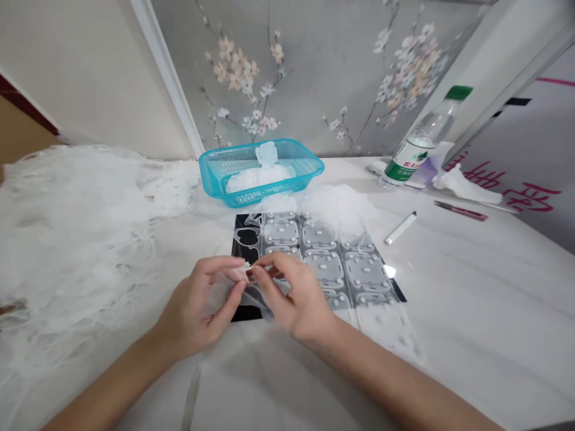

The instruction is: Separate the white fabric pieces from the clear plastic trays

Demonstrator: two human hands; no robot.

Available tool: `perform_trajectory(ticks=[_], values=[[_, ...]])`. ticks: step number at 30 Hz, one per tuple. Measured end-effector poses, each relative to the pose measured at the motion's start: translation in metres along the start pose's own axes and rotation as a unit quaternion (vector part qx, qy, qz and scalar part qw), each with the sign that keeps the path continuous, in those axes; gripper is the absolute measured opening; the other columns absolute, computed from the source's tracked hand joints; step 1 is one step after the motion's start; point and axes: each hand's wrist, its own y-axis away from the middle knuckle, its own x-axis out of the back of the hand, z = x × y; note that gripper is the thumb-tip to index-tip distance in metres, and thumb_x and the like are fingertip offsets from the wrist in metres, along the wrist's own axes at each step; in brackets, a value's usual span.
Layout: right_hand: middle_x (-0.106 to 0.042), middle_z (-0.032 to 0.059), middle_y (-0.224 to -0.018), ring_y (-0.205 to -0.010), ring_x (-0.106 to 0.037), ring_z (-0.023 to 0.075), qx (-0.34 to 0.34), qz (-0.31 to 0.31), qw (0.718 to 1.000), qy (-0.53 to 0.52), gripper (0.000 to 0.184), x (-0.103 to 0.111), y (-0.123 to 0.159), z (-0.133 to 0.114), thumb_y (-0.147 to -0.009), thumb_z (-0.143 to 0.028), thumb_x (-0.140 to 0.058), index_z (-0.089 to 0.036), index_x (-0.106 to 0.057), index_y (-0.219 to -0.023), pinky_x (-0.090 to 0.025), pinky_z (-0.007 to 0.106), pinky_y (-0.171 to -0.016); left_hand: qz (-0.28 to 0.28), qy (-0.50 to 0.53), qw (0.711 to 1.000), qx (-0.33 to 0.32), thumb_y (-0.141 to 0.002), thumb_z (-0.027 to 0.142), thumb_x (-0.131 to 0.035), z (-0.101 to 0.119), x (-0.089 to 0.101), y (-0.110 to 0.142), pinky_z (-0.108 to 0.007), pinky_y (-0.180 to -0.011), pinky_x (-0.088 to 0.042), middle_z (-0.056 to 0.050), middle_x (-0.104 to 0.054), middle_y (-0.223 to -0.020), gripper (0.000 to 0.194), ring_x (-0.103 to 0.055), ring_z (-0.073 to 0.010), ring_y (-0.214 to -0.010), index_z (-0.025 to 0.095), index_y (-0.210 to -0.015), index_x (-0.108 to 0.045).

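Observation:
A small translucent white moulded piece [241,273] is pinched between my two hands, over the left part of a black sheet [246,312]. My left hand [197,305] grips its left side between thumb and fingers. From the right, my right hand [291,293] holds the other edge with thumb and fingertips. Under and beyond my hands lies a translucent sheet of moulded rounded-square pieces [323,269], with small studs and slots on them. Part of that sheet is hidden by my right hand and forearm.
A blue basket [209,164] with white pieces stands at the back. Heaped white film scraps [85,221] cover the left side. To the right are a box-cutter-like white tool [401,228], tweezers [460,210] and a green-capped water bottle [415,149].

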Motion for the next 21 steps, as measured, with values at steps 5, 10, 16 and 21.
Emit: perform_trajectory(ticks=[5, 10, 16, 21], values=[[-0.059, 0.0002, -0.073, -0.065, -0.056, 0.012, -0.055, 0.124, 0.991, -0.003, 0.016, 0.025, -0.017, 0.017, -0.089, -0.029, -0.045, -0.018, -0.055, -0.083, -0.045, 0.023, -0.061, -0.101, 0.018, 0.995, -0.018, -0.084, 0.006, -0.044, -0.007, 0.0, 0.005, -0.027, -0.075, -0.052, -0.006, -0.059, -0.101, 0.034, -0.062, -0.0169, -0.09, 0.023, -0.113, -0.039], [-0.054, -0.0011, -0.069, -0.059, -0.052, 0.0107, -0.191, 0.346, 0.914, -0.094, 0.019, 0.076, -0.04, 0.056, -0.081, -0.035, -0.052, -0.017, -0.054, -0.075, -0.046, 0.023, -0.053, -0.172, 0.092, 0.977, 0.089, -0.091, 0.019, -0.037, -0.004, -0.001, -0.003, -0.028, -0.07, -0.05, -0.005, -0.057, -0.091, 0.015, -0.06, -0.0178, -0.09, 0.022, -0.104, -0.043], [-0.054, -0.0001, -0.073, -0.054, -0.049, 0.0086, -0.217, 0.363, 0.905, -0.053, 0.014, 0.098, -0.049, 0.077, -0.078, -0.03, -0.051, -0.017, -0.054, -0.075, -0.047, 0.021, -0.045, -0.273, 0.229, 0.912, 0.203, -0.092, 0.035, -0.037, 0.01, 0.009, -0.013, -0.027, -0.07, -0.046, -0.001, -0.051, -0.078, 0.017, -0.059, -0.0192, -0.087, 0.022, -0.084, -0.044], [-0.049, -0.0015, -0.068, -0.044, -0.05, 0.0097, -0.256, 0.483, 0.834, 0.076, 0.014, 0.133, -0.043, 0.097, -0.086, -0.028, -0.035, -0.019, -0.044, -0.08, -0.048, 0.027, -0.046, -0.439, 0.234, 0.843, 0.204, -0.086, 0.029, -0.048, 0.004, 0.023, -0.02, -0.023, -0.063, -0.043, -0.001, -0.053, -0.079, 0.009, -0.055, -0.0161, -0.072, 0.023, -0.091, -0.05]])
